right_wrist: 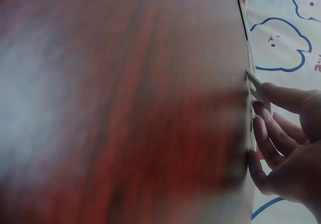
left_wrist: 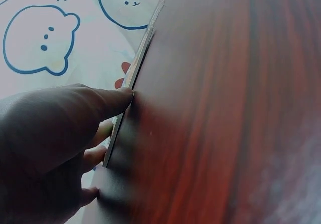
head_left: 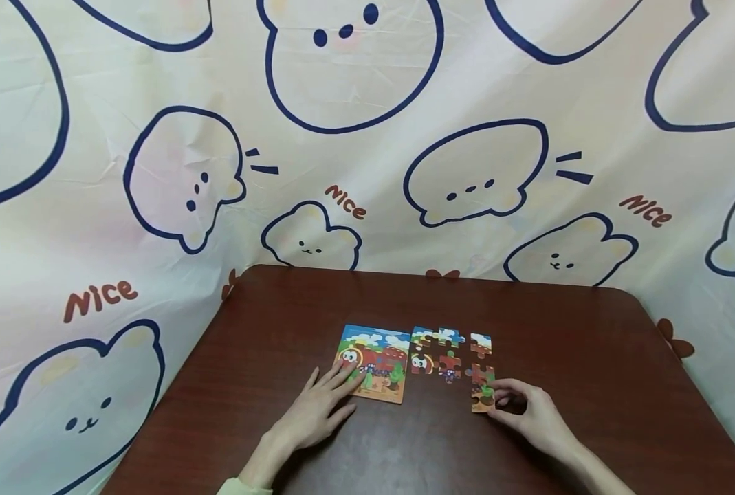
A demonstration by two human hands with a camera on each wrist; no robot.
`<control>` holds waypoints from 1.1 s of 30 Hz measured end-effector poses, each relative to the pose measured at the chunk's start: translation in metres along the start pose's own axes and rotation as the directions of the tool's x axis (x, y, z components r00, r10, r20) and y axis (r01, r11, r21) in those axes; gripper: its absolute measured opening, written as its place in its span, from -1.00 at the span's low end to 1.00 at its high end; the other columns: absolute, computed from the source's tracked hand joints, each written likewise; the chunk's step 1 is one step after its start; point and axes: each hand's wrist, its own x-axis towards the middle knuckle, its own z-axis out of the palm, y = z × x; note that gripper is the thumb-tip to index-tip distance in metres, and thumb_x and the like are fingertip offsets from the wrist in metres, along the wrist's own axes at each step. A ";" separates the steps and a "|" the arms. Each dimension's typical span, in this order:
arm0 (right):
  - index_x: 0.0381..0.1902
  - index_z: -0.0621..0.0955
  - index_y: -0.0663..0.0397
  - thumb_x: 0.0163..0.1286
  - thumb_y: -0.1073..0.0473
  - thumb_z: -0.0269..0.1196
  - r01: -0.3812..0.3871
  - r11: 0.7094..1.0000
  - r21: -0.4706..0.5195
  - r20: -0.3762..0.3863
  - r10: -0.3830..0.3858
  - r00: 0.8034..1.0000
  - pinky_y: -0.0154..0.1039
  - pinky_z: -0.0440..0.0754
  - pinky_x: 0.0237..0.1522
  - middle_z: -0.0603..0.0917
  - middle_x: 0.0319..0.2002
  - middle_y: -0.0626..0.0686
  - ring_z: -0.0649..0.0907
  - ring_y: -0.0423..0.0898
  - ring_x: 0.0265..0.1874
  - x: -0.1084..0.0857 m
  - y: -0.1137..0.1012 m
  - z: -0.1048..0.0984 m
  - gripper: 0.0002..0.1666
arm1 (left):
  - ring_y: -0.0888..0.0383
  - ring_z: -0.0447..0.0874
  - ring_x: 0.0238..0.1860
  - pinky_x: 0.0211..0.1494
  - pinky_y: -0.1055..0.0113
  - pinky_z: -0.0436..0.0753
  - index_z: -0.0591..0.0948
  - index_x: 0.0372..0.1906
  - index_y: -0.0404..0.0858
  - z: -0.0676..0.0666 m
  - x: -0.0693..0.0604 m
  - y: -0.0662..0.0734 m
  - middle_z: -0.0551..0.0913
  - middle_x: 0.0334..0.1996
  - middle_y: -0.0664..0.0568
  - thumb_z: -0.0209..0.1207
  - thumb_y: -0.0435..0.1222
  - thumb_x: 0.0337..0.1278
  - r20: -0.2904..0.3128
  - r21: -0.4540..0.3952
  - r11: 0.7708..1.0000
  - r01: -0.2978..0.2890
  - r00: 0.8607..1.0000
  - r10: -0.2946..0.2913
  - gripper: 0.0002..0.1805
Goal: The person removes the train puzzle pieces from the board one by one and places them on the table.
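My left hand (head_left: 314, 412) lies with its fingers spread over the lower left of a square picture board (head_left: 379, 385) showing a red cartoon. In the left wrist view, the thumb of the left hand (left_wrist: 55, 128) touches the board's thin edge (left_wrist: 114, 136). At the right, my right hand (head_left: 537, 416) pinches a jigsaw piece (head_left: 483, 402) between thumb and fingers, at the bottom of the right column of pieces. The right wrist view shows that jigsaw piece (right_wrist: 257, 89) tilted up from the table, held by the right hand (right_wrist: 296, 138).
Several loose jigsaw pieces (head_left: 450, 366) lie right of the board, some joined, with gaps between others. A reddish-brown piece (head_left: 480, 373) sits just above the held one. The dark wooden table (head_left: 417, 454) ends at a curtain (head_left: 379, 165) with cartoon bears.
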 end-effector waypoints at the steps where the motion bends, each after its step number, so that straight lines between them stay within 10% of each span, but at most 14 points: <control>1: 0.09 0.80 0.05 0.22 0.21 0.67 0.018 0.999 -0.038 -0.012 -0.018 1.000 -0.30 0.70 -0.15 0.82 -0.15 -0.11 0.70 -0.30 -0.20 -0.001 0.001 -0.001 -0.53 | -0.31 0.19 0.75 0.67 -0.60 0.06 0.40 0.71 -0.02 0.001 0.000 -0.001 0.32 0.73 -0.12 0.21 -0.09 0.66 -0.004 0.000 1.000 0.002 1.000 -0.002 -0.34; 11: -0.11 0.83 -0.29 0.03 0.07 0.78 0.144 0.954 -0.262 -0.079 -0.170 0.982 -0.14 0.64 -0.02 0.72 -0.07 -0.26 0.57 -0.15 -0.02 -0.006 0.007 -0.001 -0.54 | -0.27 0.17 0.77 0.71 -0.58 0.02 0.40 0.71 0.04 0.008 0.001 -0.008 0.31 0.74 -0.07 0.21 -0.08 0.64 -0.032 -0.004 1.000 0.011 0.999 -0.011 -0.33; 21: -0.08 0.81 -0.32 0.08 0.03 0.76 0.083 0.965 -0.247 -0.035 -0.094 0.995 -0.17 0.59 -0.07 0.70 -0.05 -0.22 0.55 -0.11 -0.04 -0.006 0.009 -0.001 -0.55 | -0.32 0.25 0.73 0.67 -0.59 0.09 0.41 0.70 -0.04 -0.002 -0.001 0.006 0.33 0.73 -0.14 0.19 -0.08 0.67 -0.006 0.030 0.999 0.014 1.000 -0.014 -0.36; 33: 0.24 0.71 0.12 0.22 0.25 0.67 0.134 0.987 -0.088 -0.041 -0.138 0.990 -0.28 0.70 -0.20 0.78 -0.08 -0.03 0.71 -0.15 -0.18 0.019 -0.011 -0.001 -0.37 | -0.27 0.26 0.74 0.69 -0.56 0.11 0.42 0.70 -0.02 -0.004 -0.002 0.009 0.32 0.73 -0.11 0.18 -0.06 0.68 0.005 0.052 0.998 0.044 0.999 -0.044 -0.36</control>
